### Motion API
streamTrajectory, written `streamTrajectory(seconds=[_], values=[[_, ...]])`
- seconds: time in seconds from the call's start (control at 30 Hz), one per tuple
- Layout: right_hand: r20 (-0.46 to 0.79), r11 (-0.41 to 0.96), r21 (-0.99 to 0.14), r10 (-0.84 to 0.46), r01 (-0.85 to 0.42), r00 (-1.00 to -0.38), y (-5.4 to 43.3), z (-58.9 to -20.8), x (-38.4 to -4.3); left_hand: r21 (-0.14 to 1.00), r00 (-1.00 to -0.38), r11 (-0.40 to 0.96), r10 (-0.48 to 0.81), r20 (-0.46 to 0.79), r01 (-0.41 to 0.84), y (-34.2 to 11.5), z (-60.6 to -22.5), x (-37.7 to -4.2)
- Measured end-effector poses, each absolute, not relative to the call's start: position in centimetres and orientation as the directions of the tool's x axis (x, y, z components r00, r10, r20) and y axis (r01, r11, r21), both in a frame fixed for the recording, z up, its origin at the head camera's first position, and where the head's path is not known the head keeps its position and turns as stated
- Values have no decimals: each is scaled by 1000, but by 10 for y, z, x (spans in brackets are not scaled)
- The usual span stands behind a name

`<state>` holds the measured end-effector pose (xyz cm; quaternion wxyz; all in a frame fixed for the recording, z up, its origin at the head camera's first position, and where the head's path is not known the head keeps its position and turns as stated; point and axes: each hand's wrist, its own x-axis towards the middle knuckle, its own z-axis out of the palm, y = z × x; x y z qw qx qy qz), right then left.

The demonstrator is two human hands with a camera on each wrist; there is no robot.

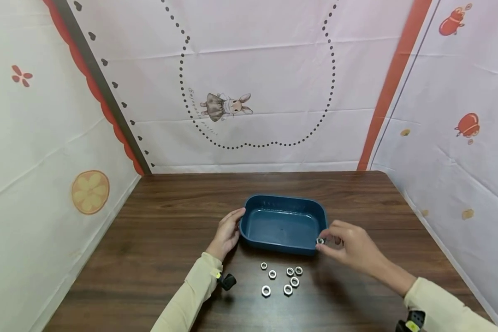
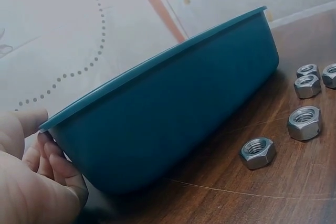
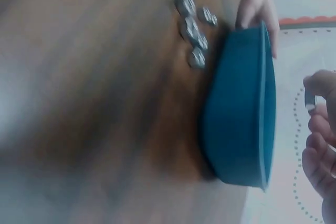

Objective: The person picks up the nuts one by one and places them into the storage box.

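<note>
A dark blue rectangular plastic bin (image 1: 269,246) stands on the table. My left hand (image 1: 226,234) holds its left end; in the left wrist view the thumb lies at the rim and the curled fingers are under it, against the outer wall (image 2: 173,103). At the bin's front right corner, my right hand (image 1: 354,246) pinches a metal hex nut (image 1: 320,240) between thumb and fingertips. The right wrist view shows this nut (image 3: 310,98) edge-on, up near rim height. Several more hex nuts (image 1: 288,289) of differing sizes lie loose in front of the bin.
The brown wood-grain table (image 1: 162,230) meets printed white cloth at the back (image 1: 257,69) and on both sides. A black device is strapped at each wrist, the left one (image 1: 227,281) close above the tabletop beside the loose nuts.
</note>
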<state>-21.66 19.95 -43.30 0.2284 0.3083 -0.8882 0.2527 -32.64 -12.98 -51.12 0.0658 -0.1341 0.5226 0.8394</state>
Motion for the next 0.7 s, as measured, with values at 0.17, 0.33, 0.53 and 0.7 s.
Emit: streamTrajectory(seconds=[0.17, 0.33, 0.53, 0.7], values=[[514, 646, -302, -509, -701, -690, 198, -416, -245, 854, -957, -460, -33, -289, -242, -128, -511, -327], [474, 596, -307, -580, -742, -662, 192, -404, -275, 850, -955, -464, -28, -295, -249, -126, -509, -327], [430, 549, -293, -655, -783, -621, 179, -392, -308, 852, -956, -460, -16, -292, -252, -127, -507, -326], [372, 534, -295, -700, -793, -610, 167, -388, -329, 858, -959, -452, -20, -284, -245, -130, -509, -324]])
